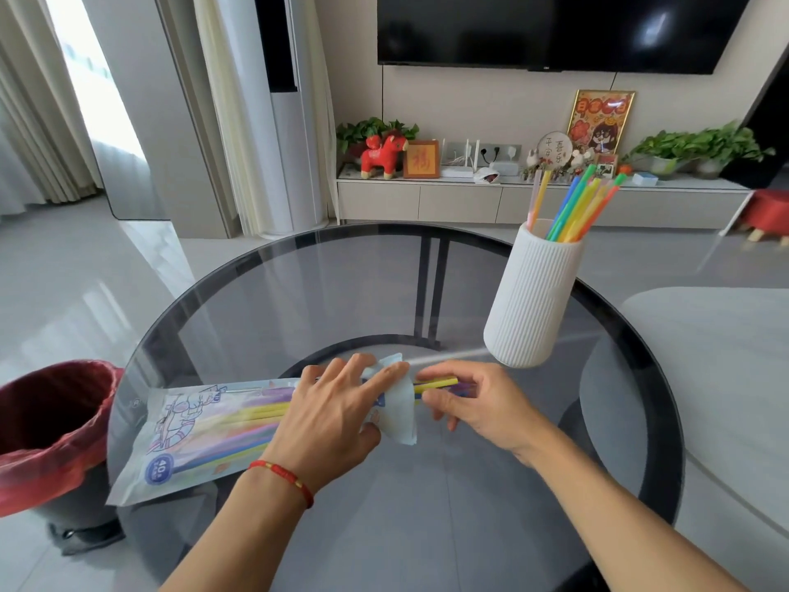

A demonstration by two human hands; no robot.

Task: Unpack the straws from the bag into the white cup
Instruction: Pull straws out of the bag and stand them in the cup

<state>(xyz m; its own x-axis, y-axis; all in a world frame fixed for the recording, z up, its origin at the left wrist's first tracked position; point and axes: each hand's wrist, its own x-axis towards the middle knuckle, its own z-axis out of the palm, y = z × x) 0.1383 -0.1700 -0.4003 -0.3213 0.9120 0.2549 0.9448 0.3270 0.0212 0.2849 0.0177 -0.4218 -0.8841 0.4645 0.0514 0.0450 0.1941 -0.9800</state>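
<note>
Round smoked-glass table, ribbed white cup

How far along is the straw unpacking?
Partly done. A bunch of straws already stands in the white cup. The left hand holds the bag near its open end while the right hand pinches a yellow straw there. Many coloured straws remain inside the bag.

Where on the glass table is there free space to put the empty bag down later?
Free: the far glass table left of the white cup, and the near edge between the forearms. Crowded: the middle, with the bag, left hand and right hand.
</note>
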